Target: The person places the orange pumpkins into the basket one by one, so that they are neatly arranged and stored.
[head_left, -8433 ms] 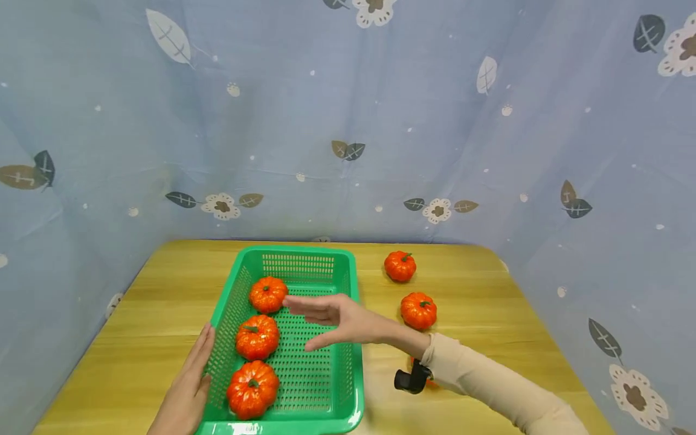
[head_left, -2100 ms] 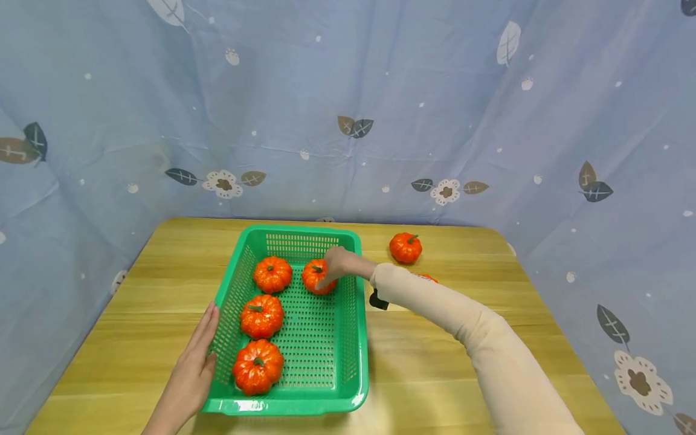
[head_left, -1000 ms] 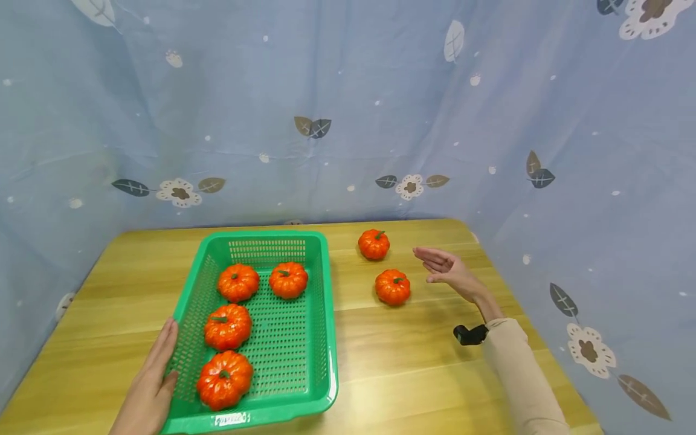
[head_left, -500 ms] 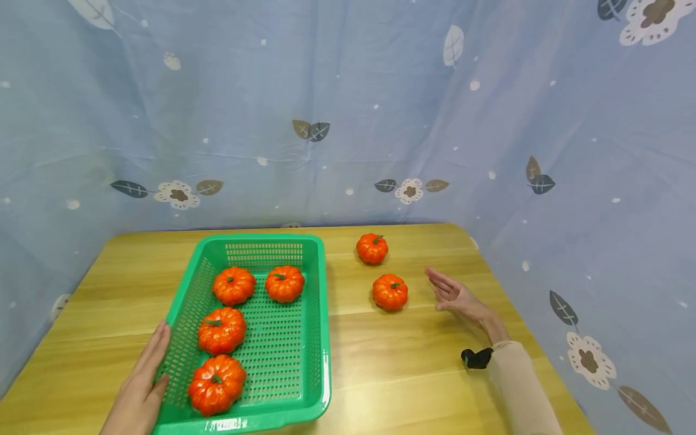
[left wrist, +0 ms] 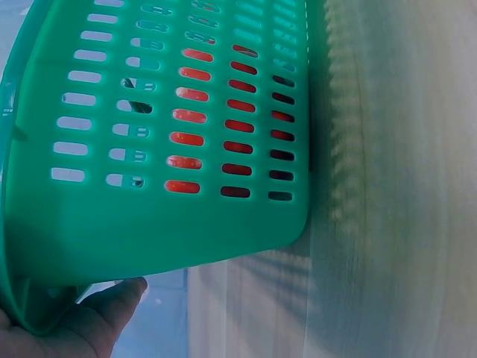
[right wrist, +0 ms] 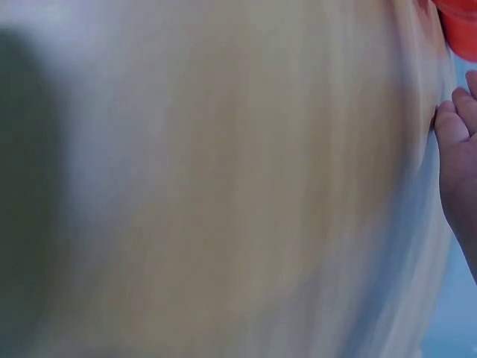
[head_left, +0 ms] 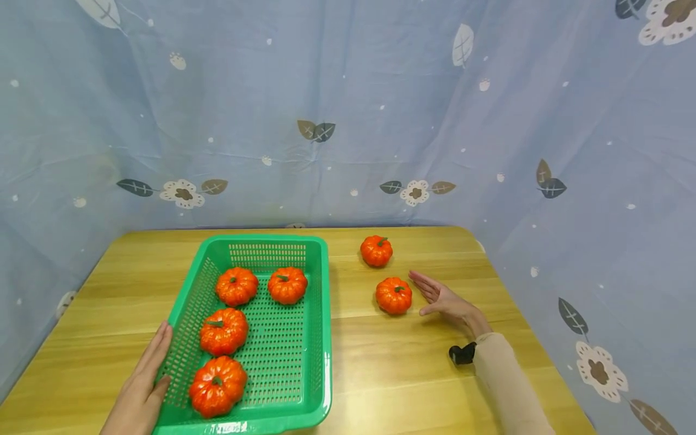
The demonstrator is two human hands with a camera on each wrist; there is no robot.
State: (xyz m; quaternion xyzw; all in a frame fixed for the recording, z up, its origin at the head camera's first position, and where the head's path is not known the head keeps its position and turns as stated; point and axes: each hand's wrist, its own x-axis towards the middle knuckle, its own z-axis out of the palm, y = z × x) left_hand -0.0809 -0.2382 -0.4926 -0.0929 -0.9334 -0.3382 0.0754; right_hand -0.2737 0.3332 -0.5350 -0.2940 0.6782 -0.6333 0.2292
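**My right hand (head_left: 443, 302) beside a loose pumpkin (head_left: 394, 295)**

My right hand has its fingers extended and the thumb held apart from them, just right of that pumpkin with a gap between. The pumpkin sits on the surface (head_left: 380, 368), and a second loose one (head_left: 376, 251) sits behind it, slightly left.

My left hand (head_left: 138, 383) lies with straight fingers against the left side of the green basket (head_left: 327, 338), which stands upright on the surface. Inside, a near pumpkin (head_left: 217, 387), a middle pumpkin (head_left: 224, 331) and a far pumpkin (head_left: 237, 286) line up along the left side; a fourth pumpkin (head_left: 287, 285) is right of the far one.

A black camera (head_left: 462, 354) sits at my right wrist, by the beige sleeve (head_left: 505, 380). A blue patterned cloth (head_left: 353, 78) hangs behind.
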